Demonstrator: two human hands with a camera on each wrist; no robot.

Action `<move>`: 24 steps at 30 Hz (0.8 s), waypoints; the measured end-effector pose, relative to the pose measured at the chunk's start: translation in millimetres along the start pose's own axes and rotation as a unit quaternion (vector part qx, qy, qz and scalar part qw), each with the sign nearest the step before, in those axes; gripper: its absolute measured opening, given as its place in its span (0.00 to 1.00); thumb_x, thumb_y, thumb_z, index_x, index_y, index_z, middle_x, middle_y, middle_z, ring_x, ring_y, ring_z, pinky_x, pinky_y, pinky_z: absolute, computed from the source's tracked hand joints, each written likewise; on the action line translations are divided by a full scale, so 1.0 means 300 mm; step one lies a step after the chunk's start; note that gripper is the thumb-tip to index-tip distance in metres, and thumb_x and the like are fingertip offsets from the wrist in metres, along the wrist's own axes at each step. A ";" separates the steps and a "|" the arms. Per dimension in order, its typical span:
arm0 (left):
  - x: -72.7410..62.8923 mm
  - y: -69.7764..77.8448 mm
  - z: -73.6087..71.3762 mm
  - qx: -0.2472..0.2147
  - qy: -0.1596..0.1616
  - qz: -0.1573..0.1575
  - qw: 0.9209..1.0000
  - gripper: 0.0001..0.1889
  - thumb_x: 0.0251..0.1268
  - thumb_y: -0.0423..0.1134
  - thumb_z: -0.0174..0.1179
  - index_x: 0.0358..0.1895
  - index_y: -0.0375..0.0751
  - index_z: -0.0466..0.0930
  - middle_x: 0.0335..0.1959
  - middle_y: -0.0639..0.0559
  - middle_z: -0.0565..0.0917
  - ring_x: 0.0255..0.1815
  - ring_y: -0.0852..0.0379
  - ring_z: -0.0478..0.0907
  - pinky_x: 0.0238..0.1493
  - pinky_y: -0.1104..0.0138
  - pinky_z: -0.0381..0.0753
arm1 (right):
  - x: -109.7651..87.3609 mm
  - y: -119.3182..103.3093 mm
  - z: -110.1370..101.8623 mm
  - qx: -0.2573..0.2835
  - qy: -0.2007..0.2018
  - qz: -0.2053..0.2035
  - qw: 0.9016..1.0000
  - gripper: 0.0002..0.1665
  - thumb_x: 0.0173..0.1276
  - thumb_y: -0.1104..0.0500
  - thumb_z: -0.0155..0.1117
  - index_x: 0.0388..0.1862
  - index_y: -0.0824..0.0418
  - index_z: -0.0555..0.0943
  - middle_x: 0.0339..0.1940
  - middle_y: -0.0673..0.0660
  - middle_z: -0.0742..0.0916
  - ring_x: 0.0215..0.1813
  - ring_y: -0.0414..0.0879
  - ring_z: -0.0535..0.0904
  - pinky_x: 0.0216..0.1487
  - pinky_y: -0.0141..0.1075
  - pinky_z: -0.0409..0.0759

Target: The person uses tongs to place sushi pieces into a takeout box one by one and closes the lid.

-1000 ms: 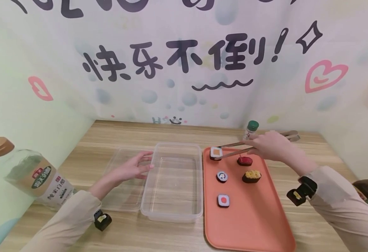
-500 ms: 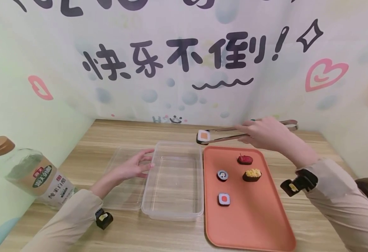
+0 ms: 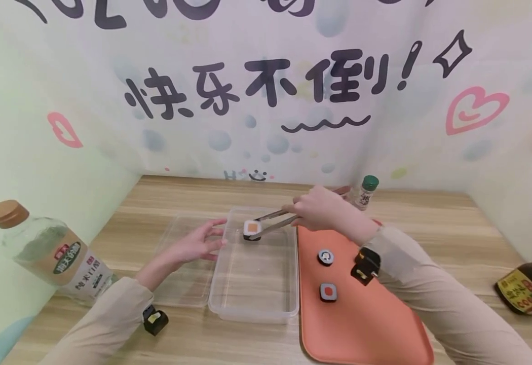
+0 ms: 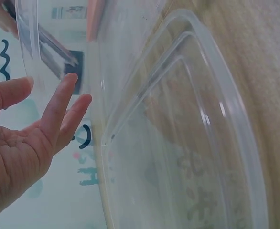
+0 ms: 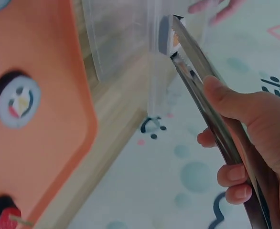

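My right hand (image 3: 323, 208) grips metal tongs (image 5: 211, 114), whose tips pinch a square sushi roll (image 3: 252, 229) with an orange centre. The roll is over the back part of a clear plastic container (image 3: 257, 310); whether it touches the bottom I cannot tell. My left hand (image 3: 197, 245) rests its fingertips on the container's left rim, fingers spread and nearly straight, as the left wrist view also shows. Right of the container lies an orange tray (image 3: 362, 334) bearing a round roll (image 3: 325, 257) and a square roll with a red centre (image 3: 328, 292). My right arm hides the tray's far right part.
A clear lid (image 3: 179, 289) lies flat under my left hand. A large bottle with a brown cap (image 3: 61, 253) stands at left. At the back is a green-capped shaker (image 3: 366, 192), and a dark bottle (image 3: 528, 286) is at the right edge.
My right hand has lifted the orange-centred sushi roll off the tray with the tongs and carried it left over the container. My left hand has stayed at the rim.
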State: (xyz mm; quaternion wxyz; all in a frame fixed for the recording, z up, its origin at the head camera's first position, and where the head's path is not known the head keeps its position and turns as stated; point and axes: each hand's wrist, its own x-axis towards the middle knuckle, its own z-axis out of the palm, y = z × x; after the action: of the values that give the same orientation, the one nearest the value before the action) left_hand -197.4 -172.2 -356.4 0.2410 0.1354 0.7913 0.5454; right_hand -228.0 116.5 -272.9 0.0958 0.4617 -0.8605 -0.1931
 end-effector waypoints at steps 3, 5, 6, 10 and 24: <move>0.002 0.001 0.013 -0.005 -0.002 0.000 1.000 0.33 0.68 0.34 0.48 0.70 0.34 0.41 0.67 0.24 0.52 0.62 0.31 0.64 0.52 0.53 0.80 | 0.031 -0.020 0.023 0.002 -0.019 -0.005 1.000 0.19 0.61 0.46 0.60 0.49 0.52 0.79 0.31 0.52 0.85 0.20 0.42 0.76 0.15 0.32 0.71; 0.003 0.002 0.021 -0.010 -0.002 0.001 1.000 0.33 0.68 0.34 0.48 0.70 0.34 0.41 0.67 0.24 0.52 0.61 0.31 0.64 0.52 0.53 0.80 | 0.046 -0.029 0.034 -0.002 -0.032 -0.005 0.999 0.19 0.61 0.46 0.60 0.48 0.51 0.79 0.31 0.51 0.85 0.22 0.43 0.78 0.17 0.33 0.75; 0.004 0.003 0.024 -0.013 -0.002 0.001 1.000 0.33 0.68 0.33 0.48 0.70 0.33 0.41 0.67 0.24 0.52 0.61 0.30 0.64 0.52 0.53 0.80 | 0.052 -0.033 0.037 -0.002 -0.038 -0.003 0.999 0.18 0.62 0.46 0.60 0.48 0.51 0.79 0.31 0.51 0.85 0.23 0.43 0.78 0.18 0.33 0.75; 0.005 0.004 0.031 -0.014 -0.002 0.001 1.000 0.32 0.68 0.33 0.47 0.70 0.33 0.42 0.66 0.24 0.53 0.61 0.30 0.64 0.51 0.53 0.80 | 0.065 -0.043 0.047 -0.011 -0.045 0.000 0.999 0.19 0.61 0.44 0.60 0.49 0.51 0.80 0.31 0.51 0.85 0.24 0.43 0.78 0.19 0.34 0.76; 0.001 -0.001 0.007 -0.007 0.002 -0.004 1.000 0.33 0.68 0.35 0.48 0.70 0.33 0.41 0.67 0.24 0.53 0.63 0.31 0.63 0.52 0.52 0.79 | -0.086 0.056 0.053 0.062 0.079 0.059 0.993 0.28 0.58 0.40 0.61 0.57 0.47 0.75 0.27 0.51 0.84 0.09 0.40 0.60 0.09 0.29 0.55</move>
State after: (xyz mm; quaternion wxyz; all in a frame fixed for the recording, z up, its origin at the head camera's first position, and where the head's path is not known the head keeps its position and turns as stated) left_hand -196.6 -170.5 -357.4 0.2424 0.1297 0.7886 0.5500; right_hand -231.7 150.3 -280.0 0.1461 0.4285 -0.8864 -0.0965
